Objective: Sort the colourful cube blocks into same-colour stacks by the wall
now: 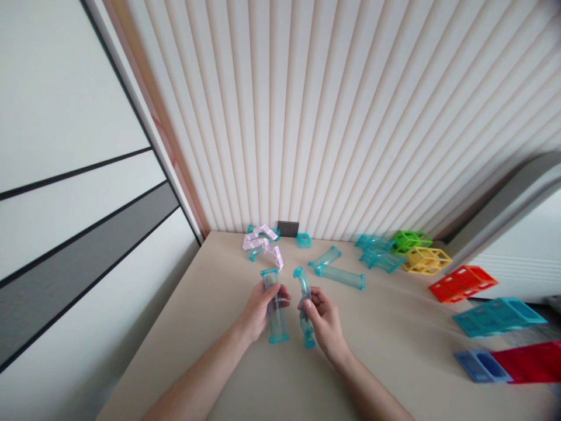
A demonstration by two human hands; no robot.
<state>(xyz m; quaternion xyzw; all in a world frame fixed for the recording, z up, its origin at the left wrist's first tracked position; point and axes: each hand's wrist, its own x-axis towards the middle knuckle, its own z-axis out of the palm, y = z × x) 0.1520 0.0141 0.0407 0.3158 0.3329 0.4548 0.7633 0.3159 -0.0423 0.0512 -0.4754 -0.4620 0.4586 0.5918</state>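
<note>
My left hand [264, 304] grips a straight, see-through teal track piece [276, 318] with darker connector ends, thumb across its upper half. Close beside it on the right, my right hand [322, 316] pinches a curved teal track piece [304, 286] by its middle. Both pieces are held lengthwise, their far ends pointing toward the wall, with a small gap between them. Past the hands, two more straight track pieces [344, 276] lie on the table [228, 257], their near ends meeting. A purple and white folding snake puzzle [260, 241] rests on other teal pieces at the back left.
Curved teal pieces [379, 257] lie at the back right. A green frame block [409, 241], a yellow one [427, 260], a red one [462, 283], a teal one [499, 317] and a blue and dark red one [484, 366] line the right side. A socket [288, 228] is on the ribbed wall.
</note>
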